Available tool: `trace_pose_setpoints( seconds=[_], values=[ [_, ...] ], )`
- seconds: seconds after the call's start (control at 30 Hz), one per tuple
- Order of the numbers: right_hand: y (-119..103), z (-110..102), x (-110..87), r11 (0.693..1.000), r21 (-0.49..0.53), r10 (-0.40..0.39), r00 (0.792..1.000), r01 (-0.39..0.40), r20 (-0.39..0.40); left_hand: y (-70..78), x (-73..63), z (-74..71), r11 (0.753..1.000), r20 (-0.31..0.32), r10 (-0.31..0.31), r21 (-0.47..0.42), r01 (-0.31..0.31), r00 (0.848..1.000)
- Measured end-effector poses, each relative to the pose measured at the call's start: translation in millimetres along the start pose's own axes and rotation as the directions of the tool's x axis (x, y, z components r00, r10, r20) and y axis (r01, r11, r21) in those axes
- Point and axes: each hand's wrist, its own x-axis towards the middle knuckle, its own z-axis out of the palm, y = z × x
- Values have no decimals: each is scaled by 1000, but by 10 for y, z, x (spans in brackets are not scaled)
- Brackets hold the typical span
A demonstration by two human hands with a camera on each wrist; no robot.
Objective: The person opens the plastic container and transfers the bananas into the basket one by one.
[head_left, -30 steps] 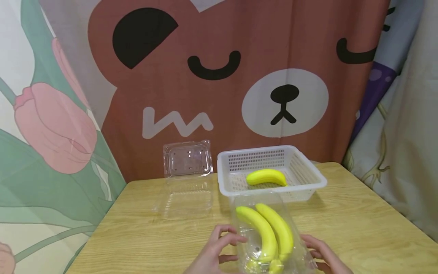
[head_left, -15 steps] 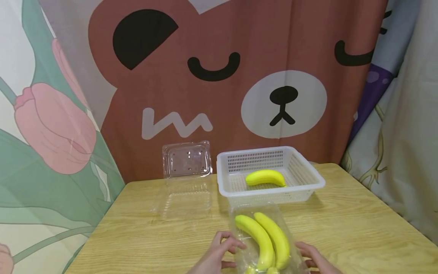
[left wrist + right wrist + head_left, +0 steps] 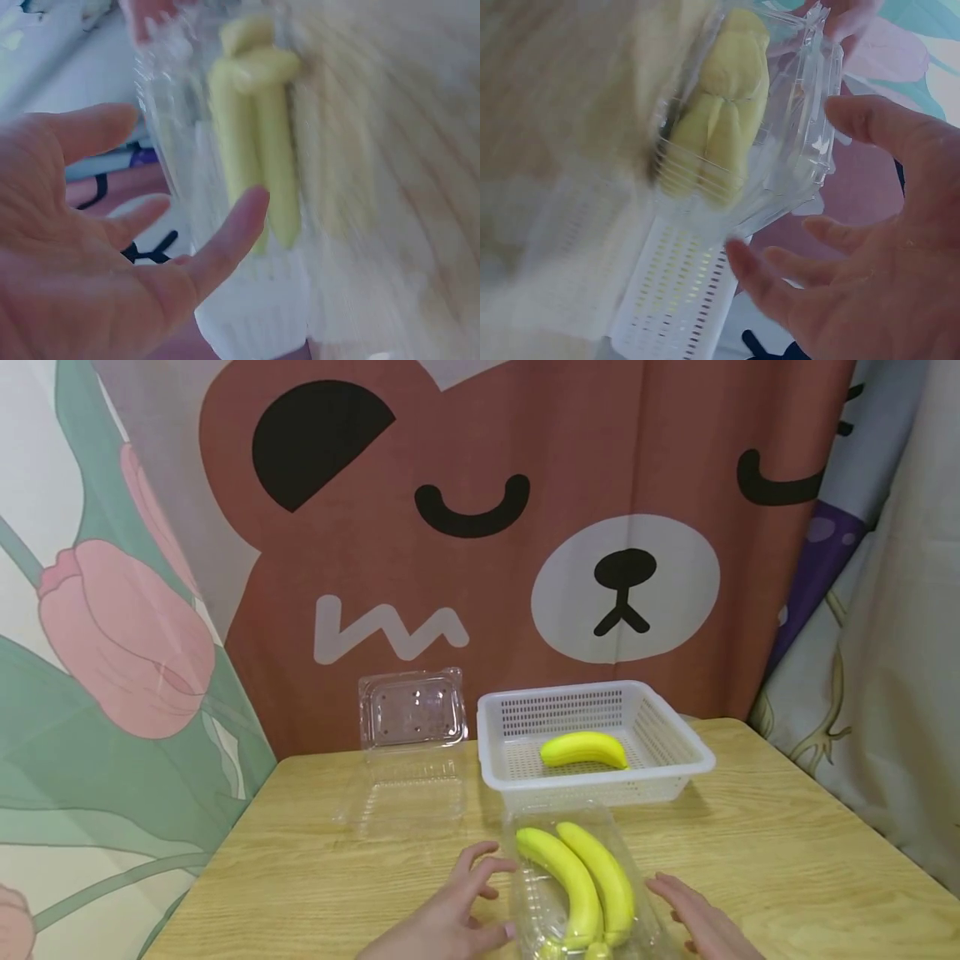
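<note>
While the left hand and the right hand, fingers spread, closely flank a clear container, yellow bananas lie within it, in front of a white basket holding another banana, with an open clear box left of the basket on the wooden table.

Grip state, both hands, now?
Left grip: open, holding nothing, beside the nearer clear container.
Right grip: open, holding nothing, at that container's other side.
</note>
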Motion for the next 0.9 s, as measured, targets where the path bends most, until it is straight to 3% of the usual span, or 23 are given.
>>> trace_pose_setpoints(
  seconds=[0.07, 0.13, 0.37, 0.73, 0.9],
  values=[
    [-73, 12, 35, 968, -242, -97, 990, 69, -105, -29, 22, -20, 999, -25, -26, 36, 27, 999],
    [-166, 33, 69, 918, -379, -193, 967, 119, -165, -68, 47, -24, 996, -45, -46, 71, 49, 998],
    [-541, 101, 175, 906, -398, -201, 974, 144, -107, -172, 101, 6, 983, -41, -94, 157, 99, 995],
    [-576, 160, 329, 779, -549, -389, 920, 302, -46, -234, 96, -7, 982, -8, 19, 187, -17, 1000],
    [-617, 169, 348, 792, -537, -363, 931, 291, -30, -252, 109, -6, 988, -3, 13, 156, -12, 1000]
  ],
)
